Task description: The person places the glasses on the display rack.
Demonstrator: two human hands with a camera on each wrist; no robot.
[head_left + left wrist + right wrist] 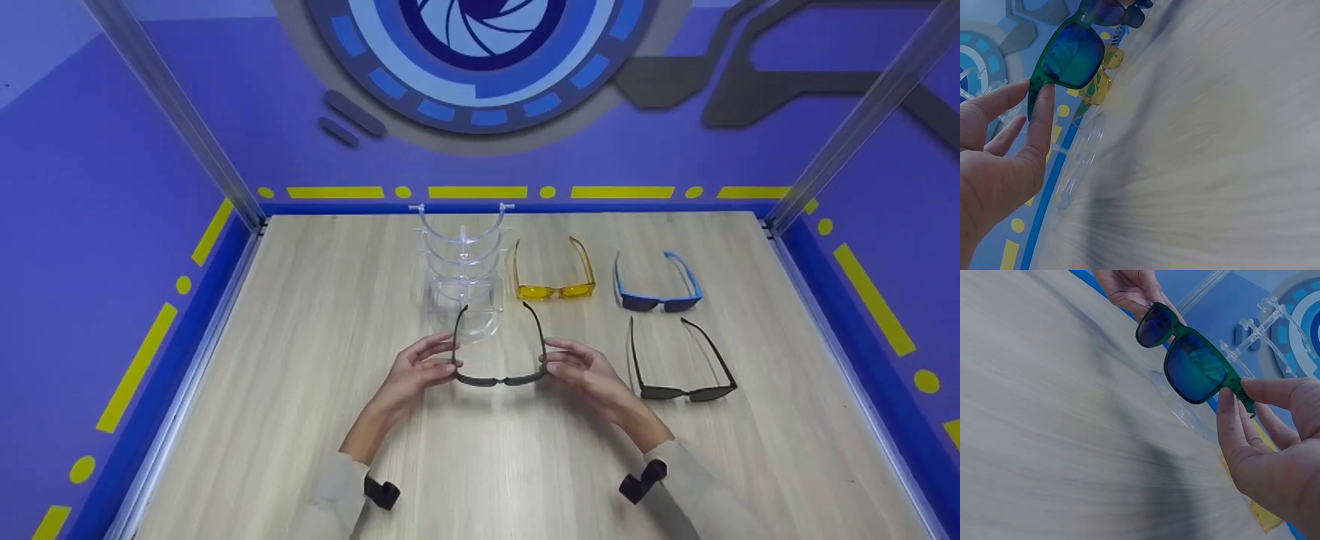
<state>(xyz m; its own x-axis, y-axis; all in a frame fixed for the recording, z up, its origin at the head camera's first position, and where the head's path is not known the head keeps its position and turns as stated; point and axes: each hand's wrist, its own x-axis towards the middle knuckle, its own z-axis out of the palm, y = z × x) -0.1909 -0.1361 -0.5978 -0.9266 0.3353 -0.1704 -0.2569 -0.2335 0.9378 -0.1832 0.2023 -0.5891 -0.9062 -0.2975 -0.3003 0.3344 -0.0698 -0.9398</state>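
Note:
Between my two hands I hold a pair of sunglasses [480, 381], dark in the head view. The wrist views show a green frame with shiny blue-green lenses [1193, 368]. My left hand [420, 369] pinches the left temple near its hinge, and my right hand [591, 377] pinches the right one. The lenses face my body, and the temples point away toward a clear plastic glasses stand [463, 281] with several curved tiers. The sunglasses are above the table, just in front of the stand's base, and no glasses show on its tiers.
Right of the stand lie yellow glasses [555, 291], blue-framed sunglasses [660, 303] and black-framed sunglasses [688, 393], temples unfolded and pointing back. They rest on a wood-grain table [315, 300]. Blue printed walls [247, 90] rise at the back and both sides.

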